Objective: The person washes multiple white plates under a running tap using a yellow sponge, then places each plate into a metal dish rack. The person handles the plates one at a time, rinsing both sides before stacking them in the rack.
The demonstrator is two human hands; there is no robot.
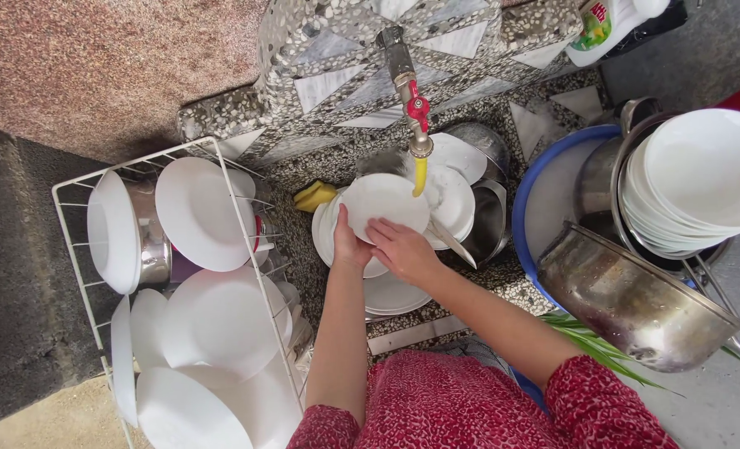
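Both hands (382,245) hold a smooth round white plate (384,204) under the tap (417,125).

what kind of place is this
Probably an outdoor or courtyard dishwashing spot. A tap runs over a speckled stone basin full of white plates, both hands hold a plate under it, and a wire rack beside it holds more plates.

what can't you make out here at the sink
Head view only:
- Underside of the held plate: hidden by the plate itself and both hands, left and right.
- Stack beneath: covered by hands and plate, count unclear.
- Bottle: cut off by the top edge.
- Rack plates: lowest ones cut off by the bottom edge.
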